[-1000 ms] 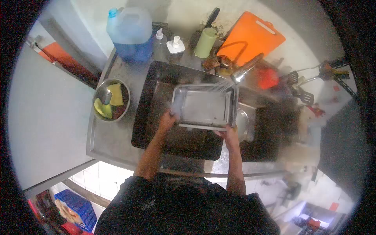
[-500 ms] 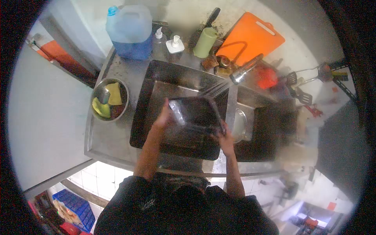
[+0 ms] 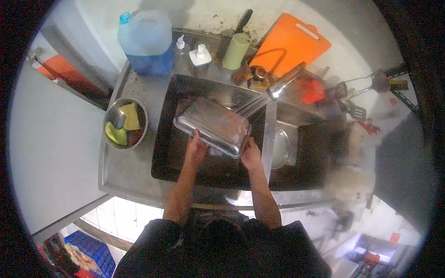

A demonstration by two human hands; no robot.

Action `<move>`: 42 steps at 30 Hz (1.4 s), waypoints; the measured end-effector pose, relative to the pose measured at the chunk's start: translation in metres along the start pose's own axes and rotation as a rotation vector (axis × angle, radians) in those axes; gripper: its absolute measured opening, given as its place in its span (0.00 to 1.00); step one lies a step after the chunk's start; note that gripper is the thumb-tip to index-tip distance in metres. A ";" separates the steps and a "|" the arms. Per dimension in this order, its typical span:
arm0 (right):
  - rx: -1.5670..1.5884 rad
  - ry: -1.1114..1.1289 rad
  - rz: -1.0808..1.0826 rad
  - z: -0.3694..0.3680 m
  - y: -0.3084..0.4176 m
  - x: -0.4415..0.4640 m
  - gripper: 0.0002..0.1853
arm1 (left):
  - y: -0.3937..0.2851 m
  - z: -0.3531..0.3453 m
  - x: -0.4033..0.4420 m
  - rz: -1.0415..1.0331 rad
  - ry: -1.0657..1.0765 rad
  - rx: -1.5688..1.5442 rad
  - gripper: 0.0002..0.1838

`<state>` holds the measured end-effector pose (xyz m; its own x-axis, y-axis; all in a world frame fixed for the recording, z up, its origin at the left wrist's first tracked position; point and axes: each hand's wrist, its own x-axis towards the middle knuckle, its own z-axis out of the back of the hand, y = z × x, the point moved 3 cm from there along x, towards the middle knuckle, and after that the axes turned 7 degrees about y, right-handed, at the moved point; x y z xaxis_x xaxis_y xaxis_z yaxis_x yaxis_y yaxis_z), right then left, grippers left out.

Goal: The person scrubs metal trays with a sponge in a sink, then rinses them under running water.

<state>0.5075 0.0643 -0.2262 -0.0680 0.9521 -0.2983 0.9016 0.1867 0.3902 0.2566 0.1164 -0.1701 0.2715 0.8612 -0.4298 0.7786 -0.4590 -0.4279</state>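
A rectangular metal tray (image 3: 211,124) is held over the left sink basin (image 3: 162,155), its underside facing up and tilted down toward the right. My left hand (image 3: 196,149) grips its near edge, thumb on the metal. At the near right corner my right hand (image 3: 251,155) is closed on the tray. Water sprays from the chrome faucet (image 3: 282,85) onto the tray's far right side. What lies beneath the tray is hidden.
On the left counter sits a metal bowl (image 3: 126,124) with sponges. Behind the sink stand a blue jug (image 3: 147,44), soap pumps (image 3: 200,54), a green cup (image 3: 236,52) and an orange cutting board (image 3: 289,45). A round dish (image 3: 280,148) lies in the right basin.
The tray, first with its inside facing up, has been turned over so that its underside faces up. Both hands have shifted their hold along its edges. The spray now hits the underside.
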 end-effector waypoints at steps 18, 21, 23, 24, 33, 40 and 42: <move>-1.252 -0.204 0.278 -0.106 0.055 0.061 0.27 | -0.018 0.138 0.032 0.047 -0.025 0.037 0.23; -1.267 -0.155 0.238 -0.113 0.038 0.053 0.24 | 0.010 0.178 0.033 0.071 0.008 -0.106 0.20; -1.280 -0.074 0.200 -0.073 0.028 0.062 0.24 | 0.005 0.153 0.014 0.063 -0.116 -0.105 0.18; -1.258 -0.089 0.148 -0.077 0.029 0.053 0.24 | -0.003 0.135 0.004 0.058 -0.176 -0.104 0.18; -0.784 -0.369 0.113 -0.097 0.041 -0.043 0.26 | -0.039 0.054 0.010 0.047 -0.060 0.403 0.24; -0.667 -0.259 0.339 -0.135 0.039 -0.100 0.29 | -0.027 0.028 0.040 0.136 -0.091 0.603 0.28; -0.419 -0.275 0.343 -0.121 0.032 -0.101 0.31 | -0.017 0.025 0.039 0.076 -0.056 0.570 0.31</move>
<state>0.4919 0.0032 -0.0785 0.3597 0.8879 -0.2868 0.6036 0.0130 0.7972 0.2402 0.1523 -0.1998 0.2722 0.8153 -0.5111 0.3263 -0.5778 -0.7481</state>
